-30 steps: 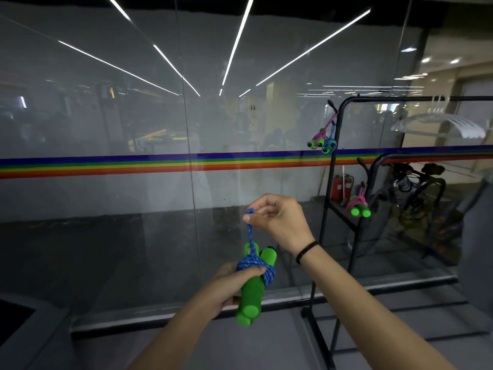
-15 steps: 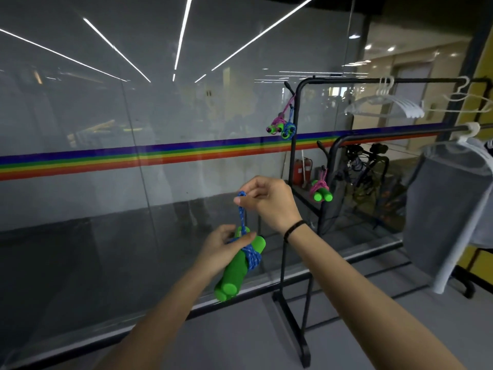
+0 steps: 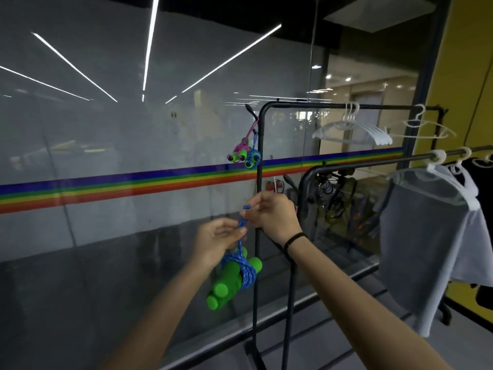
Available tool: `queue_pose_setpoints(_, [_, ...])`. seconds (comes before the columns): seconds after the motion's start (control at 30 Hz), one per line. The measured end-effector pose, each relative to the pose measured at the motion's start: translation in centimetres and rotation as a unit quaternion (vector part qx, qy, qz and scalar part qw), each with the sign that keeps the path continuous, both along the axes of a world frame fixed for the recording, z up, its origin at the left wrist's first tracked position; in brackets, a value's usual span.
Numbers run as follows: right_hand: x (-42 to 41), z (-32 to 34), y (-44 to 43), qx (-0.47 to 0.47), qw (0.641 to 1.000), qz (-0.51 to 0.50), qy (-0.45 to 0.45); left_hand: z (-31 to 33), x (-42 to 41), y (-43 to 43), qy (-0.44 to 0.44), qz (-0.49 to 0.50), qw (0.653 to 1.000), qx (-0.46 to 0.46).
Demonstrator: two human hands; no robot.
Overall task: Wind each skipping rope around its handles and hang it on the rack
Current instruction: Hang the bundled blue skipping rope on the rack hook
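A skipping rope [image 3: 241,265], blue cord wound round two green foam handles [image 3: 229,285], dangles in front of a black rack [image 3: 257,209]. The right hand [image 3: 272,217] pinches the cord's top loop shut between its fingers; the left hand [image 3: 216,243] pinches the cord just below, likely holding the loop open for a hook. Two wound ropes [image 3: 244,154] already hang above.

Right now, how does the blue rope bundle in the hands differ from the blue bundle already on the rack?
The held bundle hangs from both hands, left hand and right hand pinching its loop; the hung bundle dangles from the rack's hook. The held bundle shows its green handles lengthwise, tilted; the hung bundle shows mostly handle ends. Both are blue rope wound around green handles.
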State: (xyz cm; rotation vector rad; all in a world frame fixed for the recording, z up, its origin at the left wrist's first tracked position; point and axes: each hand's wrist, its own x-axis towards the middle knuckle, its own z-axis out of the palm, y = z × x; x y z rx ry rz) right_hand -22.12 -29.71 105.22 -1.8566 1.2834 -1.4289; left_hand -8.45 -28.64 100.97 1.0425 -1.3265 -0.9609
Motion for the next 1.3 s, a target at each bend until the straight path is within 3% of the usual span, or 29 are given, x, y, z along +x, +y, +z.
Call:
queue_pose_setpoints(0.4, [-6.2, 0.6, -11.9, 0.001, 0.993, -0.121, 0.0, 2.2, -5.4, -14.6, 0.058, -0.056, 0.997, 0.02])
queue_pose_setpoints(0.73, [-9.3, 0.8, -17.1, -0.026, 0.966, -0.255, -0.034, 3.8, -10.0, -23.4, 0.003, -0.125, 0.992, -0.028])
queue_pose_setpoints(1.0, [-11.7, -0.9, -16.9, 0.013, 0.935, -0.347, 0.076, 1.4, -12.9, -26.6, -0.041, -0.214, 0.976, 0.012])
queue_pose_setpoints(1.3, [-12.3, -2.3, -16.9, 0.076, 0.926, -0.348, 0.123, -0.9, -13.8, -27.2, -0.06, -0.257, 0.964, 0.035])
